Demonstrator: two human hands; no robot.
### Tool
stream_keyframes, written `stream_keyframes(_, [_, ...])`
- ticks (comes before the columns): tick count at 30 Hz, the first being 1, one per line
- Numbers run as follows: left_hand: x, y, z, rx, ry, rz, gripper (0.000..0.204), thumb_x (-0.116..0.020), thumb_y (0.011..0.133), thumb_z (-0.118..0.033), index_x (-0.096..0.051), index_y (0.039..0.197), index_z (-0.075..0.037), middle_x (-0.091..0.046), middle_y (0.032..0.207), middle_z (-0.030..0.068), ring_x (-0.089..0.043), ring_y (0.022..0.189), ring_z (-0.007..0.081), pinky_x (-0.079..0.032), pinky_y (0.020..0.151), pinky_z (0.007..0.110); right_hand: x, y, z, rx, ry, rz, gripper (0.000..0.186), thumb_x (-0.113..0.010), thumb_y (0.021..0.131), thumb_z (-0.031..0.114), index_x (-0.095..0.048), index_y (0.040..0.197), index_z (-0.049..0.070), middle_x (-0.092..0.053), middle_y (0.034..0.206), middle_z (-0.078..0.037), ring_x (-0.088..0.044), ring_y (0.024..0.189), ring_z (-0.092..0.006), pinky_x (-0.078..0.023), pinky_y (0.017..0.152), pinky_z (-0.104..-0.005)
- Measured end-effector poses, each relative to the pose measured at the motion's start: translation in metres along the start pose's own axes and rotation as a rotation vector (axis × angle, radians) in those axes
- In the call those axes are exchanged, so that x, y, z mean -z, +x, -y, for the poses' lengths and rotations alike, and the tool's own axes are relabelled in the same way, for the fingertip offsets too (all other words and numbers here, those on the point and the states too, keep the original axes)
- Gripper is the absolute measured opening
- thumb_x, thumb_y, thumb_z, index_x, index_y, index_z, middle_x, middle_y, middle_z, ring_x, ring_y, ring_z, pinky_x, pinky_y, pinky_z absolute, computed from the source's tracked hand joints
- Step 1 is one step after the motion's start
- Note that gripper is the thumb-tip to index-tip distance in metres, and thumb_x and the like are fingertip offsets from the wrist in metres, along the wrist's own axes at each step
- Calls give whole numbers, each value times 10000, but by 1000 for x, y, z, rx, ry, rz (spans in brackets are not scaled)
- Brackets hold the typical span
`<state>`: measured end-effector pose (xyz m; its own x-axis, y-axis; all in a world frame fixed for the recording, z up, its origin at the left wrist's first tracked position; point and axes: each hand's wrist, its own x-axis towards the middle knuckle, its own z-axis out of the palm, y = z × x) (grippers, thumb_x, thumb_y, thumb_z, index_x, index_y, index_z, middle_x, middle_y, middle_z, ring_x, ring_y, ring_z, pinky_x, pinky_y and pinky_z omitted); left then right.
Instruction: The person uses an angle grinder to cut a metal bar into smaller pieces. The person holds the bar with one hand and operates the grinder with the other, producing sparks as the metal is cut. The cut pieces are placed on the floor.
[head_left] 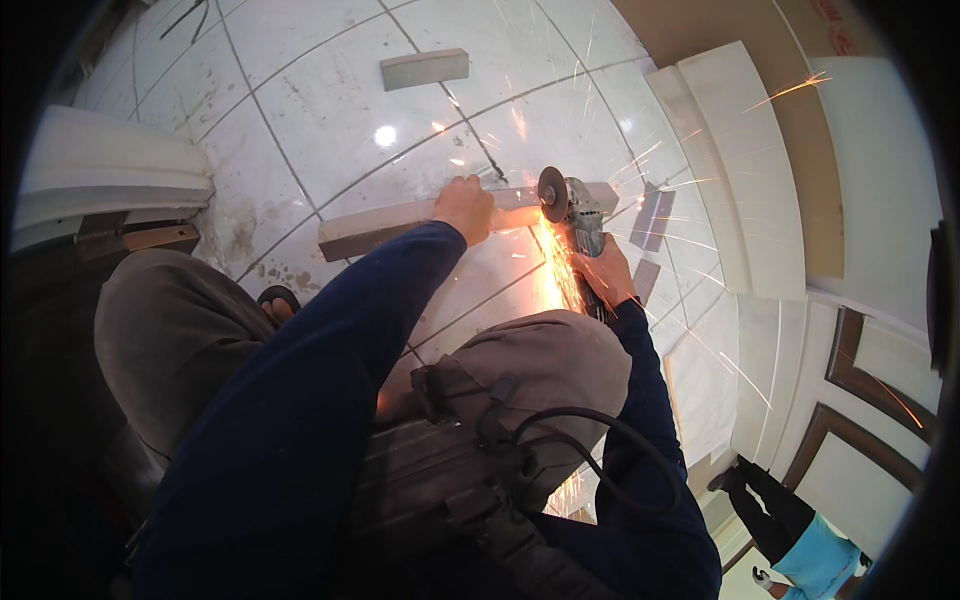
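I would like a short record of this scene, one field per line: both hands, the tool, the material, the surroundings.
left hand: on the bar, fingertips hidden
right hand: holds the grinder
grinder: disc at the bar, orange sparks flying
bar: long, greyish
nearby: short block on the tiled floor; another person, blue top, lower right
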<state>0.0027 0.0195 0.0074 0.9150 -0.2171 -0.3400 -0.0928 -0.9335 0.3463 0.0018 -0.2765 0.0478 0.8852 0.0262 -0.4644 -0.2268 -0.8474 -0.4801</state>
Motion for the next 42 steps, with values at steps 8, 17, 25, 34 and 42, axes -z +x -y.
stream_keyframes(8, [3,3,-8,-4,4,12,285,-800,834,-212,-803,1059,-37,-673,1182,181,-669,1117,351,-605,891,437,-7,18,-43,109,29,44,700,-829,778,383,-583,1275,-45,-740,1117,-275,-738,1030,-402,-577,912,-452])
stream_keyframes(17, [-5,0,5,-6,41,-8,444,-821,862,-370,-765,1103,-2,-668,1178,165,-673,1115,335,-604,870,424,0,-10,16,-131,36,43,731,-804,759,366,-566,1299,-66,-743,1122,-276,-744,1037,-380,-570,923,-422])
stream_keyframes(25, [-3,2,3,-25,4,-4,436,-833,845,-356,-772,1083,4,-668,1182,169,-671,1113,339,-600,885,425,7,-2,19,-78,-31,23,665,-803,757,362,-589,1225,-60,-747,1067,-267,-749,984,-378,-575,883,-428])
stream_keyframes(34, [-5,5,1,-15,67,-25,434,-821,845,-382,-778,1054,-4,-680,1140,161,-688,1064,330,-606,841,420,5,1,10,-120,102,65,710,-813,748,360,-577,1265,-67,-742,1115,-261,-743,997,-383,-571,903,-412])
stream_keyframes(42, [-12,5,5,-8,42,-39,404,-810,848,-353,-776,1040,0,-671,1145,169,-676,1085,342,-601,858,431,6,-20,17,-140,-5,51,745,-787,738,373,-566,1293,-73,-737,1112,-276,-739,1015,-401,-565,910,-434])
